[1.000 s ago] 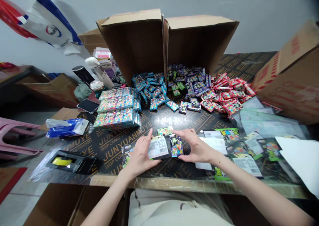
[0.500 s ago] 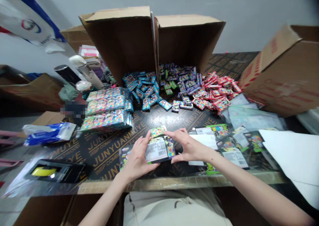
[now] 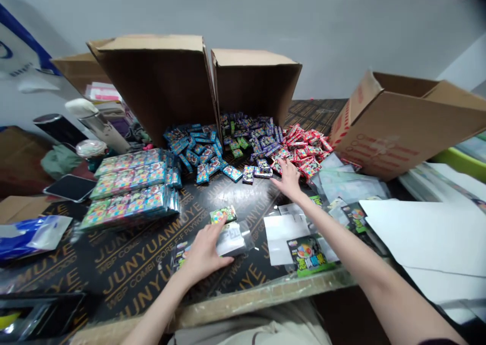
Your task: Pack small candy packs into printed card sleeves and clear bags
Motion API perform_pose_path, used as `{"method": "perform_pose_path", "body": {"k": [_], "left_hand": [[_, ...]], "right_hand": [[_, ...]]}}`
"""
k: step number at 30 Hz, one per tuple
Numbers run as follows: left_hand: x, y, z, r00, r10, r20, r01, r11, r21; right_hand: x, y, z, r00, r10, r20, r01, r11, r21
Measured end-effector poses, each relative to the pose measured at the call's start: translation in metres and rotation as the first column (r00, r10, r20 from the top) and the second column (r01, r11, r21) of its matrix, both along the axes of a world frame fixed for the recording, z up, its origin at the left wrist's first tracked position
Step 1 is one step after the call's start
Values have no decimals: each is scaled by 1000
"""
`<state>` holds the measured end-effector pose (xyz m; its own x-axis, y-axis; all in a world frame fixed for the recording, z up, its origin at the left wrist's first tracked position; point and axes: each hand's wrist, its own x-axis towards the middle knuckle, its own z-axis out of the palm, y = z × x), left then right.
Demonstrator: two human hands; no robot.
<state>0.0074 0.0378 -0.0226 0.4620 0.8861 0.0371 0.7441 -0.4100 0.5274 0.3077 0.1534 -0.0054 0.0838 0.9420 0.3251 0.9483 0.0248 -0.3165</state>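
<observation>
My left hand [image 3: 204, 254] lies on a clear plastic pouch [image 3: 231, 239] with a white barcode label, fingers curled over its left edge, near the table's front edge. A small green packet [image 3: 223, 214] sits just beyond the pouch. My right hand [image 3: 287, 179] is stretched far forward, fingers spread, its fingertips at the edge of the pile of small red packets [image 3: 307, 145]. It holds nothing that I can see. Purple packets [image 3: 255, 135] and blue packets [image 3: 197, 150] spill from two tipped cardboard boxes [image 3: 178, 81] behind.
Stacks of filled pouches [image 3: 129, 190] stand at the left, with a phone [image 3: 70, 187] and bottles beyond. Printed cards [image 3: 308, 254], empty clear bags and white sheets [image 3: 425, 233] lie at the right, below a big cardboard box [image 3: 402, 127].
My right hand let go of the pouch and reached forward to the red packets. The left hand stays on the pouch, which now lies flat. The view swung right and up.
</observation>
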Motion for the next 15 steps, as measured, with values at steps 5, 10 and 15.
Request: {"method": "perform_pose_path", "body": {"k": [5,10,15], "left_hand": [[5,33,-8,999,-19,-32,22,996,87],[-8,8,0,994,16,-107,-10,998,57],[8,-19,22,932,249,262,-232,968,-96]], "right_hand": [[26,31,-6,999,-4,34,5,1000,-14],[-10,-26,1,969,214,-124,-212,977,35],[-79,-103,10,796,462,-391,-514,857,-34]]}}
